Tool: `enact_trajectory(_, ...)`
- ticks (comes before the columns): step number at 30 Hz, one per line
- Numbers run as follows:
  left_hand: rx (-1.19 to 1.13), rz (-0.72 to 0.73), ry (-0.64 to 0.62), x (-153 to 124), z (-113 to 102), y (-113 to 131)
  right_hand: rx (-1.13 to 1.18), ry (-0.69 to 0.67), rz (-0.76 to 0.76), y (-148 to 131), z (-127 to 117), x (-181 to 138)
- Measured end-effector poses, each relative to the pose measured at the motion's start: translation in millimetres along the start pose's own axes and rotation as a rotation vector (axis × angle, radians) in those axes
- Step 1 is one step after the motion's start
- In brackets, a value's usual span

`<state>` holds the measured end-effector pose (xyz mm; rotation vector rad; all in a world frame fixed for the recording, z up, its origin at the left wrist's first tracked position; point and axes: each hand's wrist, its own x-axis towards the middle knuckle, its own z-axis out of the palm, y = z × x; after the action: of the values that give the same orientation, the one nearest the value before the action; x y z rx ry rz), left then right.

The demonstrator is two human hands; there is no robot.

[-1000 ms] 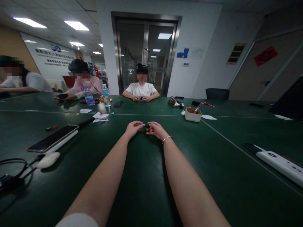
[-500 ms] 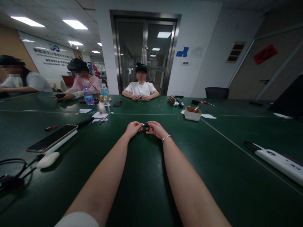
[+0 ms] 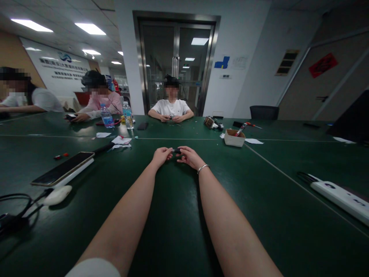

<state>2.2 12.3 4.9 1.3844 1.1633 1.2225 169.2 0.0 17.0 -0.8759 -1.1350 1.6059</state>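
Note:
Between my two hands, just above the dark green table (image 3: 178,215), is a small slim object (image 3: 176,151) with a black body and a lighter, silvery left end; its kind is too small to make out. My left hand (image 3: 162,157) pinches the light end between thumb and fingertips. Closed on the black end from the other side is my right hand (image 3: 189,157), its lower fingers curled loosely below. A silver bracelet (image 3: 203,168) circles the right wrist.
At left lie a phone (image 3: 65,167), a white rounded case (image 3: 58,195) and black cables. Paper scraps (image 3: 121,141) and two water bottles (image 3: 127,116) are farther off. A small box (image 3: 234,138) and a white power strip (image 3: 343,200) sit to the right. Several people sit around the table.
Both hands stay nearly in place with the small object between them. Its black part looks slightly turned, and the silvery end shows less brightly. The view has shifted a little.

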Motion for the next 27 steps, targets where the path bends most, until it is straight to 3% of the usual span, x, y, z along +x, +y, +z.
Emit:
enact_trajectory(17, 0.171, 0.040, -0.032, 3.6, -1.8, -4.8, 0.002, -0.022, -0.001, 1.9, -2.2, 0.4)
enact_trajectory(27, 0.098, 0.034, -0.057, 2.3, -0.7, -2.9, 0.015, 0.026, 0.000, 1.2, -0.1, 0.1)
